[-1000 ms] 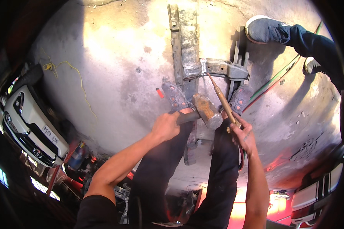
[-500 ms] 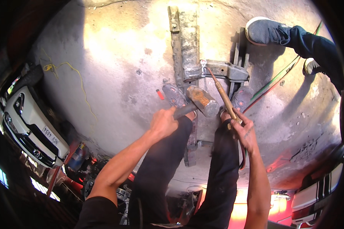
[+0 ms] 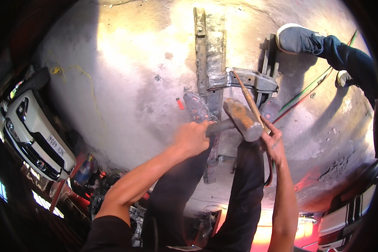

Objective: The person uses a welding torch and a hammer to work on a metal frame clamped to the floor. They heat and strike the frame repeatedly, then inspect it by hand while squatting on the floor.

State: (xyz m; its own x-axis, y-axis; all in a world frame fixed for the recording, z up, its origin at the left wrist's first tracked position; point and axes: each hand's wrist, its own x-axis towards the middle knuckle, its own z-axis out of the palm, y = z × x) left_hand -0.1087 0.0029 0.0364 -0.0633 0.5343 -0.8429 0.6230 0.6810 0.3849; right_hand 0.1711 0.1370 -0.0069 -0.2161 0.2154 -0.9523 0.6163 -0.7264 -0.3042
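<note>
Hammer [image 3: 241, 119], gripped by left hand [image 3: 192, 137], hangs raised over the metal frame [image 3: 212, 63]; right hand [image 3: 273, 140] holds rod [image 3: 247, 97] toward one o'clock; bracket [image 3: 252, 80] looks still attached.

The person wears a black short-sleeved top whose sleeve ends at the upper left arm [image 3: 113, 218], leaving both forearms bare. The hands, left hand [image 3: 192, 137] and right hand [image 3: 274, 143], are bare too, without gloves. Dark, dusty long trousers [image 3: 243, 189] cover the legs, and grey sports shoes with reddish sole patches [image 3: 197, 107] are on the feet.
</note>
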